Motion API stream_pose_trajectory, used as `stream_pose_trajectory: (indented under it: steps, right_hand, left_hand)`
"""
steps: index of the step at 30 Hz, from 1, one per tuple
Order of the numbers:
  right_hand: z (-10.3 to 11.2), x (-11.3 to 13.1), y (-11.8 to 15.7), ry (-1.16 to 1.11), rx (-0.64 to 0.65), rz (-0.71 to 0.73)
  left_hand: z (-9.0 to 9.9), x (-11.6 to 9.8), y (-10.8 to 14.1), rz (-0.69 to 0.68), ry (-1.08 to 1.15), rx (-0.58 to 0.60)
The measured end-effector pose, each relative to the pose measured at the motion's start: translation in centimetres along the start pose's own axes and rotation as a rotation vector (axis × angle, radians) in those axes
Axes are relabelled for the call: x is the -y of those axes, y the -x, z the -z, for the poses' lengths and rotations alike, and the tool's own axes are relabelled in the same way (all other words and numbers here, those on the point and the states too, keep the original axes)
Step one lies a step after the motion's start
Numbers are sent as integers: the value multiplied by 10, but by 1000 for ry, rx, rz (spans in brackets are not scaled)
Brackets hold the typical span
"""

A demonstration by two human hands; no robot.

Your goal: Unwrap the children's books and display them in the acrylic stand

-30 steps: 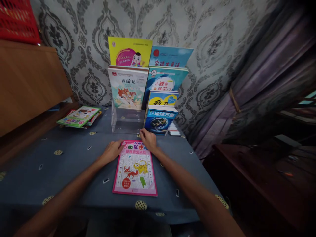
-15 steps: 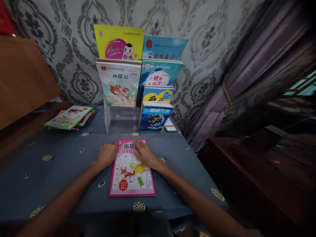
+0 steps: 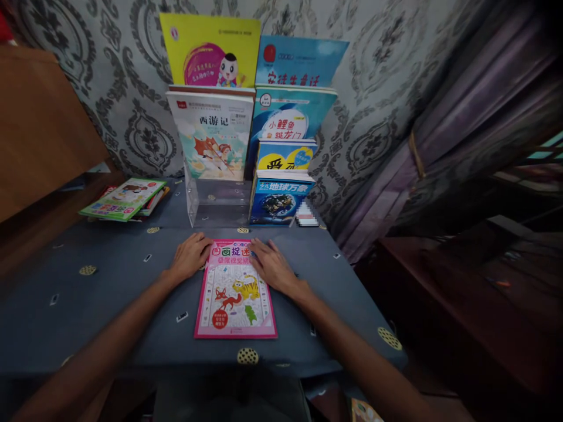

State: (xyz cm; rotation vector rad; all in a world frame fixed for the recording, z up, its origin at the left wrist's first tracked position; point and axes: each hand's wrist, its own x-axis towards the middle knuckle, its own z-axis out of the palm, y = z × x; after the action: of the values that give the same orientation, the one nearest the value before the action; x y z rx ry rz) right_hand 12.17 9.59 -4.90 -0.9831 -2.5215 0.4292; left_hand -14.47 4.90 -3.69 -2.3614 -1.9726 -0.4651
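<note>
A pink-bordered picture book (image 3: 235,302) lies flat on the table in front of me, its cover up, with a fox and a striped yellow cat on it. My left hand (image 3: 191,257) rests at its upper left edge, fingertips touching the corner and palm down on the cloth. Lying across the upper right edge is my right hand (image 3: 275,266), its fingers stretched out over the end of the title. Neither hand lifts the book.
Behind the book stands a clear acrylic rack (image 3: 220,205) with tiers of upright books, including a white one (image 3: 215,138) and a blue earth book (image 3: 279,202). A small book stack (image 3: 125,199) lies at the left. A purple curtain (image 3: 396,170) hangs at the right.
My right hand has slid to the right, uncovering more of the title. My left hand has shifted slightly left. The book lies flat in both frames, and the view has shifted a little.
</note>
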Motion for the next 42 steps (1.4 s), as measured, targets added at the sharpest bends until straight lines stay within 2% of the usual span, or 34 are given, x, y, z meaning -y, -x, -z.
stream_pose_trajectory:
  steps: [3,6,10,13,17,23,26,30,34,38,42]
  right_hand:
    - [-5,32,-9,28,83,113]
    - [-21,72,-10,8,160,250]
    - [-35,108,17,-43,195,344]
    - [-31,114,42,-75,229,371]
    - [-21,90,44,-84,207,306]
    - [-12,9,5,-54,66,25]
    - [-12,-17,-3,-70,12,-21]
    - [-15,-25,-2,-87,-15,-8]
    - [-18,-27,-3,-110,-4,-3]
    - [-17,-34,-5,-154,21,-3]
    - [-16,-34,-5,-171,20,1]
  left_hand:
    - [-4,4,0,4,51,-20]
    - [-5,3,2,8,76,-23]
    - [-3,1,3,15,48,-8]
    - [0,-2,4,15,20,-1]
    - [4,-7,5,34,-22,27]
    - [4,-10,5,39,-19,36]
    - [7,-12,5,25,-72,24]
    - [12,-25,5,-84,-176,40]
    - [10,-51,6,-287,-165,123]
    - [9,-81,21,-496,-68,201]
    - [19,-103,47,-688,119,284]
